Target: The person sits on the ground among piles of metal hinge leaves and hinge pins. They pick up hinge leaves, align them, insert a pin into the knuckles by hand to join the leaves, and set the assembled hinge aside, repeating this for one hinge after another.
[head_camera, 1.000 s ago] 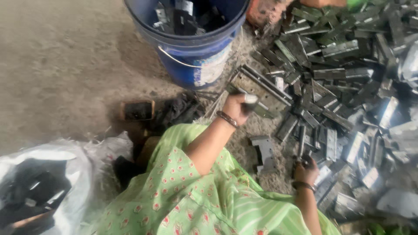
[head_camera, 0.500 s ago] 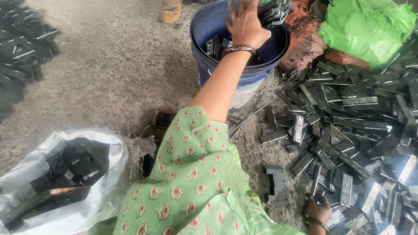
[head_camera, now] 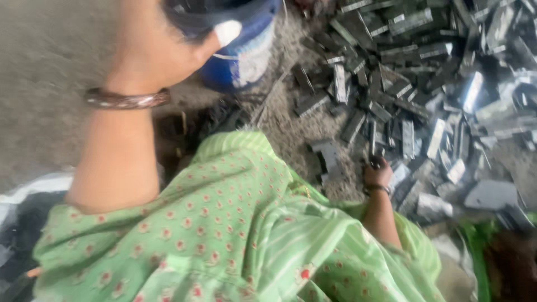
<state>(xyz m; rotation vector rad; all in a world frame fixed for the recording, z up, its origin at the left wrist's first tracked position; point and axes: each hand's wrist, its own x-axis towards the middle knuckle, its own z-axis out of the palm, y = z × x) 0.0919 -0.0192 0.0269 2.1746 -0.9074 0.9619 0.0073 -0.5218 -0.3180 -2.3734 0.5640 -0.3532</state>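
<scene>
Gritty concrete floor (head_camera: 50, 112) — blue bucket (head_camera: 246, 56), heaped dark metal pieces (head_camera: 414, 95)

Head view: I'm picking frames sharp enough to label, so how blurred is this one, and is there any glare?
Head view: motion blur throughout; the left hand, raised close to the lens over the blue bucket, is smeared, the right hand low at the pile is softer but readable; pale glare streaks on the dark metal pieces; flat daylight, no hard shadows.
</scene>
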